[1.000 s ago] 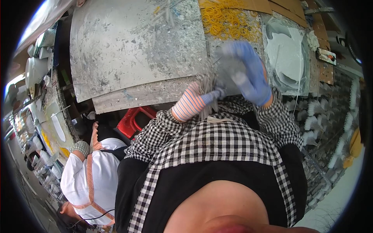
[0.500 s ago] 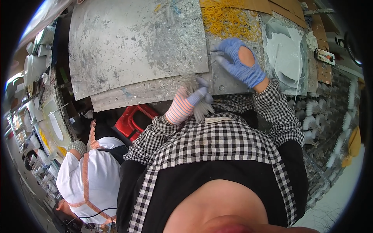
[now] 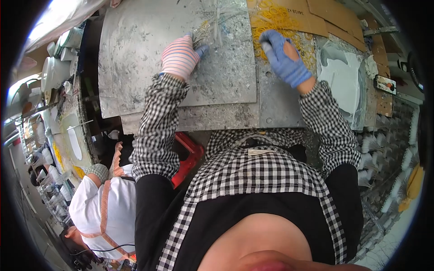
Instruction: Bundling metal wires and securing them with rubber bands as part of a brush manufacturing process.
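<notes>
My left hand (image 3: 180,58), in a striped pink glove with blue fingertips, is closed round a bundle of thin pale bristles (image 3: 197,40) above the grey metal sheet (image 3: 135,58). The bundle's ends poke out past the fingers, near more loose clear strands (image 3: 220,20) lying on the sheet. My right hand (image 3: 285,61), in a blue glove with a hole over its back, reaches to the near edge of a pile of yellow rubber bands (image 3: 273,18). Its fingers are bent and pressed together; whatever is between them is hidden.
Right of the bands stands a clear tray with white paste (image 3: 341,83); a phone (image 3: 385,84) lies beyond it. Cardboard (image 3: 334,16) covers the far right corner. Below the table is a red stool (image 3: 187,156). A co-worker in white (image 3: 110,203) sits at left.
My left hand has moved from the table's front edge, up and left over the sheet, with the bristles. My right hand has moved slightly to the rubber bands. The view has shifted a little.
</notes>
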Tool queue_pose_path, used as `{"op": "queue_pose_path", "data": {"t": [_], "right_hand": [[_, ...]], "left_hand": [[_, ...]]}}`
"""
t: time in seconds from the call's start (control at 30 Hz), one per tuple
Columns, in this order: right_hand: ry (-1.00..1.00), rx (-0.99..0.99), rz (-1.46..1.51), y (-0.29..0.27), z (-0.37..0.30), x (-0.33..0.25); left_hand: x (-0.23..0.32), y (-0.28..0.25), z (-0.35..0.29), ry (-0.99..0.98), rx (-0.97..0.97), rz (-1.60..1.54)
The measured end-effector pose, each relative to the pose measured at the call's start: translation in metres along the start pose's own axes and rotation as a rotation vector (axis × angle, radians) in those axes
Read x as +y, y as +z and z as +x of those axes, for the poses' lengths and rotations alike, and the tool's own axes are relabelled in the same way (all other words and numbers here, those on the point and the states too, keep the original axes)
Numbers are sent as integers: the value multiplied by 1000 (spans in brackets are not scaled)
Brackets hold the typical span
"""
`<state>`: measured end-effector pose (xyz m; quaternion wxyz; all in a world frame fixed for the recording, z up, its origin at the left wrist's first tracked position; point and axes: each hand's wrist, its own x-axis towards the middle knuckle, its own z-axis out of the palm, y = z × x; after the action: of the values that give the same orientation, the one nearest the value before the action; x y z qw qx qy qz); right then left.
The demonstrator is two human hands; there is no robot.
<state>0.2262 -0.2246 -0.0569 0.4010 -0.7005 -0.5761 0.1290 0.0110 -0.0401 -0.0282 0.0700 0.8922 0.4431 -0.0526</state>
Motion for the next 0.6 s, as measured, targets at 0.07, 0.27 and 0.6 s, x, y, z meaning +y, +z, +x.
{"op": "queue_pose_path", "data": {"t": [0.07,0.27,0.6], "right_hand": [[32,24,-61,-3,25,31],[-58,10,-518,-2,102,91],[52,-394,-399,7,121,53]], "left_hand": [[3,12,17,33,-55,52],[-26,8,16,-56,-45,69],[53,-6,51,-74,-92,-150]]}}
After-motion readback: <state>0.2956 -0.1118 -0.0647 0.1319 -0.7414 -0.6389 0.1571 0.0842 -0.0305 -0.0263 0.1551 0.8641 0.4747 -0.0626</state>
